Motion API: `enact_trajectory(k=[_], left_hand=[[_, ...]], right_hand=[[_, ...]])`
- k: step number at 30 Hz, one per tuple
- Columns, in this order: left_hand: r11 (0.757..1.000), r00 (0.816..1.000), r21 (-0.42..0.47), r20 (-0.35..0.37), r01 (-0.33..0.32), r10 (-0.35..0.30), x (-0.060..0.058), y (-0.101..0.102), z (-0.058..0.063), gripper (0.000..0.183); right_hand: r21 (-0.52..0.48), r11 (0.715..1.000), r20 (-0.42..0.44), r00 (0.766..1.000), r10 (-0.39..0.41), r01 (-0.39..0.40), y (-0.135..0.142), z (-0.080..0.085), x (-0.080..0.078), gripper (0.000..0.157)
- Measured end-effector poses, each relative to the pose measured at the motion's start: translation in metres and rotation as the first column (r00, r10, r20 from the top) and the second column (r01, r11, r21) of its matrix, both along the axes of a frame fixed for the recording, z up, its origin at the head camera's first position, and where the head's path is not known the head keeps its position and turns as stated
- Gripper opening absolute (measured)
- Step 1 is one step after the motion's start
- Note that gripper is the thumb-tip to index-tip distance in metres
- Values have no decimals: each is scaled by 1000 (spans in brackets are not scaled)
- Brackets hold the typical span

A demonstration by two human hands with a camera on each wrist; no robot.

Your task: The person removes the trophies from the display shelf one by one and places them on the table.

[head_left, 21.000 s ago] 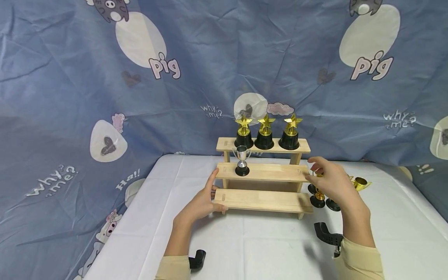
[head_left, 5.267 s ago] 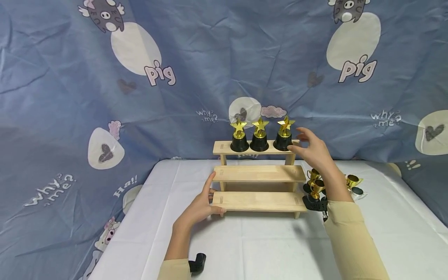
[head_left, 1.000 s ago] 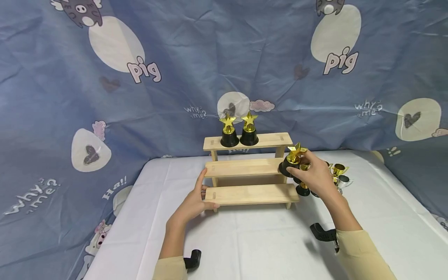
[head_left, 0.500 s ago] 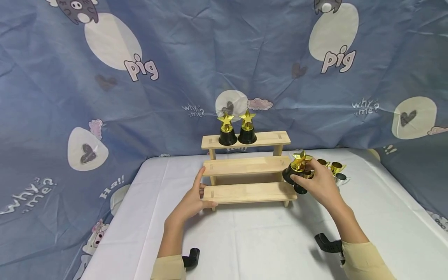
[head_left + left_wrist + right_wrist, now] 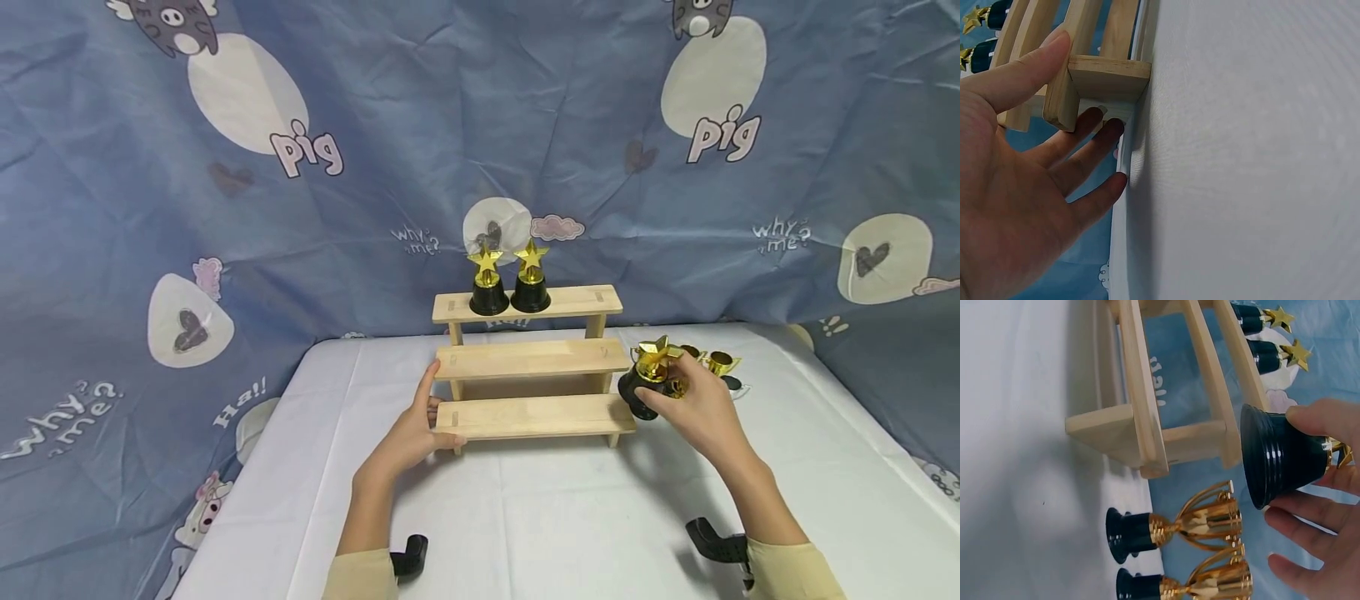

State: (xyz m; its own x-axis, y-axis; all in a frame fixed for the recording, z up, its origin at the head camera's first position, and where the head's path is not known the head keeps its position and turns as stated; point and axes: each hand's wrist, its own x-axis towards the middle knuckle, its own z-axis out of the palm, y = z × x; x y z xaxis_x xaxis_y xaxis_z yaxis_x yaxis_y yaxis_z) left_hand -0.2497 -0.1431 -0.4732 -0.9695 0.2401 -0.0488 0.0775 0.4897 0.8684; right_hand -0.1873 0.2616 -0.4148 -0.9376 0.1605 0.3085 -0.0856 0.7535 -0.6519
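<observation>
My left hand holds the left end of a three-step wooden display stand. In the left wrist view its thumb lies over the lowest board, with the fingers spread behind and beneath. My right hand pinches a star trophy by its black base, right of the stand, above the table. Its gold star points up, slightly tilted. Close below it in the right wrist view stand gold cup trophies. Two more star trophies stand side by side on the top board.
Behind the right hand are another gold cup and a silver cup, partly hidden. A white cloth covers the table. A blue printed curtain hangs close behind the stand.
The right hand took the third star trophy off the top board's right end and has carried it down and right past the stand. The silver cup on the middle board left it earlier. Left hand keeps its hold.
</observation>
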Motion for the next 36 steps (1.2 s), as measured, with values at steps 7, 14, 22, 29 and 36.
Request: enact_trajectory(k=[7,14,22,29,36], left_hand=[[1000,1000,10,3,-9,9,1,1,-3,126],[1000,1000,2,8,-6,6,-1,1,-4,127],[1000,1000,2,9,-10,10,-2,0,-4,128],[1000,1000,1,23,-18,18,-2,0,-3,127],[1000,1000,13,16,-9,9,-2,0,-3,127]], right_hand=[[29,1000,60,998,-7,5,8,-5,8,54],[38,999,130,991,10,-15,16,-11,13,53],[46,998,212,977,21,-32,23,-23,15,54],[43,998,240,970,33,-44,27,-34,11,54],[62,996,266,963,50,-69,28,-50,7,55]])
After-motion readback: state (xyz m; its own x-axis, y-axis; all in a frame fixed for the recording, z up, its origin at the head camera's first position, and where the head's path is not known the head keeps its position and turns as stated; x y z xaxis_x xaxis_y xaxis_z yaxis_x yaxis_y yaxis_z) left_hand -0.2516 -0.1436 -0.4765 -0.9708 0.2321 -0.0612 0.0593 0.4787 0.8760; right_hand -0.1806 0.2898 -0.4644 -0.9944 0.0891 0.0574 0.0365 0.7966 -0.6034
